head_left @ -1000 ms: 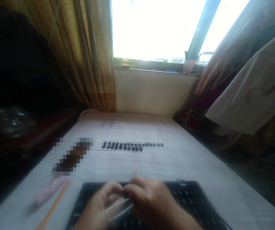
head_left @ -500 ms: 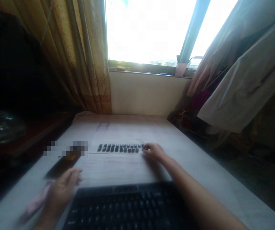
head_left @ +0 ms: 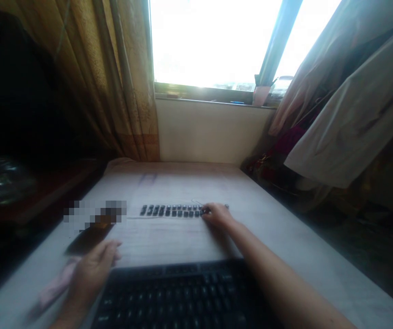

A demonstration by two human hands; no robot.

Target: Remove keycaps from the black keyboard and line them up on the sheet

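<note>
Two rows of small black keycaps (head_left: 172, 213) lie across the middle of the white-covered surface. My right hand (head_left: 219, 214) is at the right end of the lower row, thumb and fingers pinched on a keycap (head_left: 202, 211). Another keycap (head_left: 226, 207) shows just beyond the hand. A thin wire loop (head_left: 196, 202) lies behind the rows, partly hidden by my fingers. My left hand (head_left: 97, 262) is low on the left, its fingers curled together beside the keyboard's corner; anything inside them is hidden. Nearest me sits the black keyboard (head_left: 169, 292), its lower part blurred and cut off.
Left of the rows lies a dark object (head_left: 90, 237), partly pixelated. A pink cloth (head_left: 57, 283) is beside my left forearm. Curtains (head_left: 131, 91) and a bright window (head_left: 213, 45) stand behind. Clothes (head_left: 347, 128) hang at right; a pink cup (head_left: 261, 95) stands on the sill.
My right hand has shifted slightly left and has brought a keycap to the end of the lower row. My left hand is nearly still. The view has moved a little.
</note>
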